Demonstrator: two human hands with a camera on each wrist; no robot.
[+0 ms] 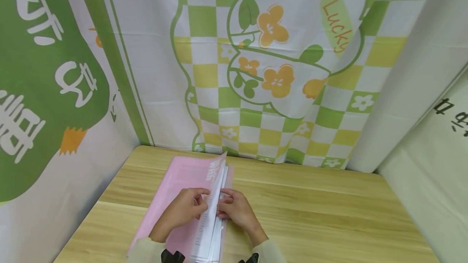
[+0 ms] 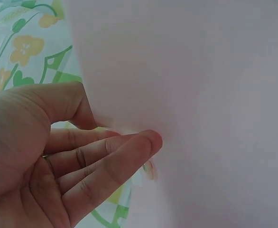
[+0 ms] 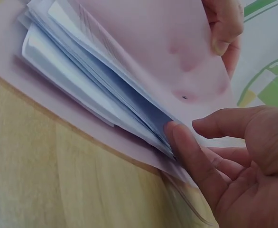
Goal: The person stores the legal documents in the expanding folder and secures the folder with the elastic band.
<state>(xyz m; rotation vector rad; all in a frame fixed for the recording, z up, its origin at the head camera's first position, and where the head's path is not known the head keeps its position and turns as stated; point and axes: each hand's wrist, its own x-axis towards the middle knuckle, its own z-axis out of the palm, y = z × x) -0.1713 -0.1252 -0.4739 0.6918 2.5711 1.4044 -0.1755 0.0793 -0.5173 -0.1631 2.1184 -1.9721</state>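
A translucent pink folder [image 1: 179, 177] lies on the table, its front cover lifted along the right side. My left hand [image 1: 187, 208] pinches that cover by its edge, thumb on one face and fingers on the other; the fingers show faintly through the plastic in the right wrist view. Inside is a stack of white sheets [image 3: 82, 71], some in clear sleeves, fanned slightly apart. At the right edge of the stack is my right hand [image 1: 237, 210]. One of its fingertips touches the sheet edges, with the thumb [image 3: 219, 123] a little apart from it.
The wooden table [image 1: 310, 214] extends to the right of the folder. Behind it hangs a green and yellow checked curtain [image 1: 252, 112] with flowers. White fabric with green print [image 1: 47, 92] hangs at the left, pale fabric [image 1: 431, 165] at the right.
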